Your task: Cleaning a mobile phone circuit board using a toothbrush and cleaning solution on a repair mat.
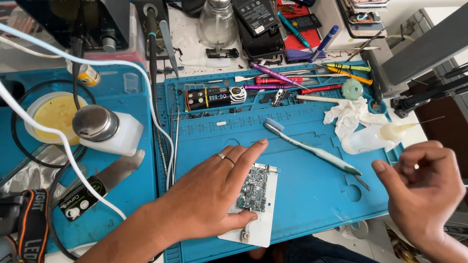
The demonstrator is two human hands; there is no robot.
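My left hand (pixel 209 187) lies flat on the blue work mat (pixel 302 195), fingers spread, pressing on the left edge of a small green circuit board (pixel 256 187). The board rests on a white plate (pixel 261 229). My right hand (pixel 424 187) hovers at the mat's right edge with its fingers curled loosely; whether it holds anything I cannot tell. A toothbrush (pixel 312 148) lies diagonally on the mat between the two hands. A squeeze bottle with a needle tip (pixel 373 139) lies just above my right hand.
A crumpled white tissue (pixel 351 114), several screwdrivers (pixel 312 80) and a black battery cell (pixel 214 97) fill the mat's top tray. A metal-capped dispenser bottle (pixel 109 129), a yellow sponge dish (pixel 51 117), white cable (pixel 73 156) and a headlamp strap (pixel 31 224) lie left.
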